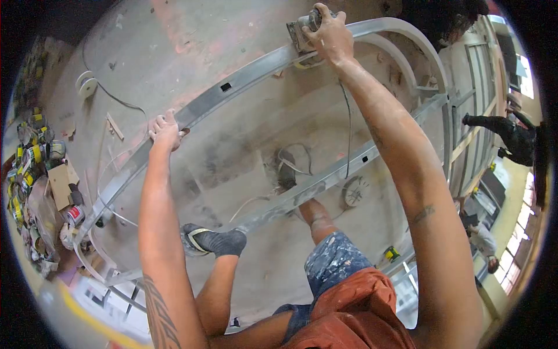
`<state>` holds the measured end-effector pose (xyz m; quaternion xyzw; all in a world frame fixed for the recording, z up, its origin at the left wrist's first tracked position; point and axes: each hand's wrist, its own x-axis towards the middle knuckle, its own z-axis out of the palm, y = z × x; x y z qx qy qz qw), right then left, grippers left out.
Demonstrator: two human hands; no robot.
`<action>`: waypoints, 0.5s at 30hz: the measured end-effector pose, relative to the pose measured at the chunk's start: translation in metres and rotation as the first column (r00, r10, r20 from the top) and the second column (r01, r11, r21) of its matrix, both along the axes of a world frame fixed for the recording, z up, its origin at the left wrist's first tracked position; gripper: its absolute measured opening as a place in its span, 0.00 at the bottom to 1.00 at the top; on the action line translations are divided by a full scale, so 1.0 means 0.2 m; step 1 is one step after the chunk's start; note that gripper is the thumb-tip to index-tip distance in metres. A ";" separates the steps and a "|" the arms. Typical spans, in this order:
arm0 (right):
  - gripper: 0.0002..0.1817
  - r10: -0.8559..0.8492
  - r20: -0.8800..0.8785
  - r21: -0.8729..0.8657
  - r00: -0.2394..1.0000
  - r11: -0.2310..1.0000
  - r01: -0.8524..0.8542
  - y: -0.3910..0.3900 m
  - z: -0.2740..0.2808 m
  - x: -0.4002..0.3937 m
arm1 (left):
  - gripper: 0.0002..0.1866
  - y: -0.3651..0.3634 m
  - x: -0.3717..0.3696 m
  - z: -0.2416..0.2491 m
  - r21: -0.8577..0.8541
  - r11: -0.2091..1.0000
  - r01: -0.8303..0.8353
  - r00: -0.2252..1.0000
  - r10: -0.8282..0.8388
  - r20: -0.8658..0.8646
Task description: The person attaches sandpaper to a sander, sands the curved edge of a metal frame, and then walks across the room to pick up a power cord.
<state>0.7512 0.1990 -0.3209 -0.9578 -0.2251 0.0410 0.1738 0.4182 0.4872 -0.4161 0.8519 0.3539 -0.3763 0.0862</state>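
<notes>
Two bare hands share one long metal frame (256,70), whose rounded outline lies in front of the person, above the dusty floor (250,125). Its far rail is the part being handled: the right hand (335,39) is closed over a dusty power tool (299,38), apparently a sander, at that rail near the curved end. The palm-down hold probably lets the hand bear on the tool and guide it along the metal; whether its pad sits flat cannot be told. A dark cable (349,125) hangs below the tool, clear of the fingers.

Further along the same rail, the left hand (166,131) is hooked narrowly over the metal, fingers bent across it, likely to steady the frame against the tool's push. A small dark piece shows by its thumb, too unclear to name.

Both arms reach well forward, the right nearly straight and angled outward, the left straight with the wrist bent onto the rail. One leg passes beneath the near rail (340,167), with the sandalled left foot (218,241) beside it
</notes>
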 end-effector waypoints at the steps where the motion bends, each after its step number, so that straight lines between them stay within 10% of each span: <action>1: 0.35 -0.001 -0.003 -0.009 1.000 1.000 0.001 0.02 0.00 0.00 | 0.49 0.00 0.00 0.00 0.009 1.000 -0.004 1.000 0.004 -0.014; 15: 0.30 0.139 -0.105 0.060 0.985 0.989 -0.134 0.14 0.05 -0.23 | 0.48 0.04 -0.02 -0.07 0.005 1.000 0.009 1.000 -0.009 -0.026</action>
